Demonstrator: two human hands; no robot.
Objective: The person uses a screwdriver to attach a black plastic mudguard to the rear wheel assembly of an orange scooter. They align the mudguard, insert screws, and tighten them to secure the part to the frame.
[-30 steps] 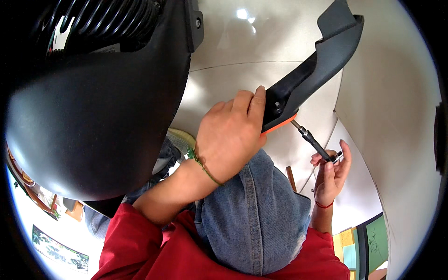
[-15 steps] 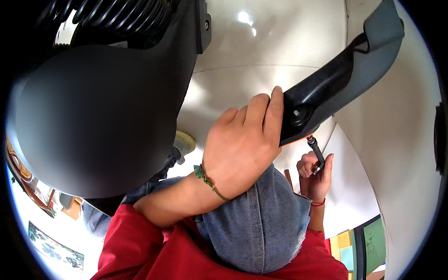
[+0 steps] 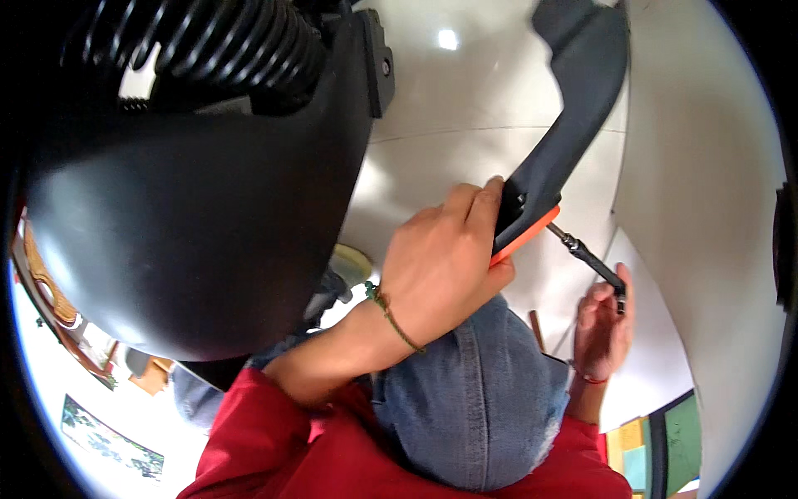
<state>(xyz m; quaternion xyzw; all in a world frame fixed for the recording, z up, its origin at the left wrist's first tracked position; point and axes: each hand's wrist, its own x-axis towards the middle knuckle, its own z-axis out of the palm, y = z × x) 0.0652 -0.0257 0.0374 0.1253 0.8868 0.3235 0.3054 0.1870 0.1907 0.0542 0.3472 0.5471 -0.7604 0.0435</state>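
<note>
Head view: a smooth, rounded black shell stood leftmost, a ribbed black coil above it; the left hand, fingers pressed together, pinched the near end of a moulded cover against its thumb; that cover, matte black, long and curved, was held up above a seamed denim knee, an orange strip edging its lower end; a slim driver, metal-shanked, reached that strip; the right hand curled loosely at the driver's outer end, grip unclear; fastener-turning seemed in hand; the next move called for an aligned shank.
</note>
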